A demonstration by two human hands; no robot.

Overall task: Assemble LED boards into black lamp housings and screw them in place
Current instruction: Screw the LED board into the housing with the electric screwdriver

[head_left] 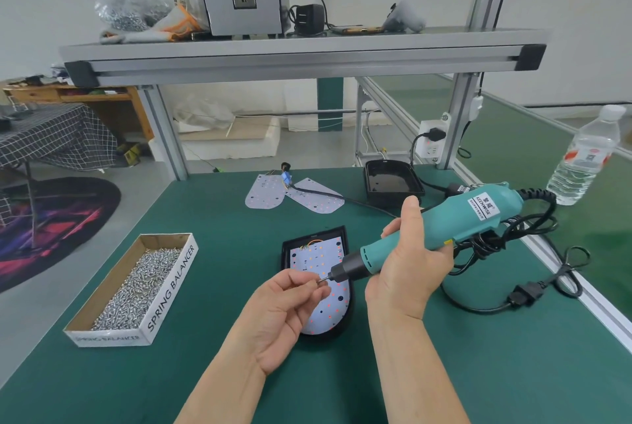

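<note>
Green bench (205,372) carries screw box (171,290), near housing (314,235), far housing (390,197), 2 loose LED boards (263,193), pwr cable (478,309).

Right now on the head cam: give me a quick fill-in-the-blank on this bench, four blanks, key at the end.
1. The teal tool gripped by the right hand is an electric ____.
2. The left hand pinches a ____ at the tip of the bit.
3. The cardboard box lies to the ____ of the near housing.
4. The loose LED boards at the back of the green mat number ____.
Missing words: screwdriver; screw; left; two.
</note>
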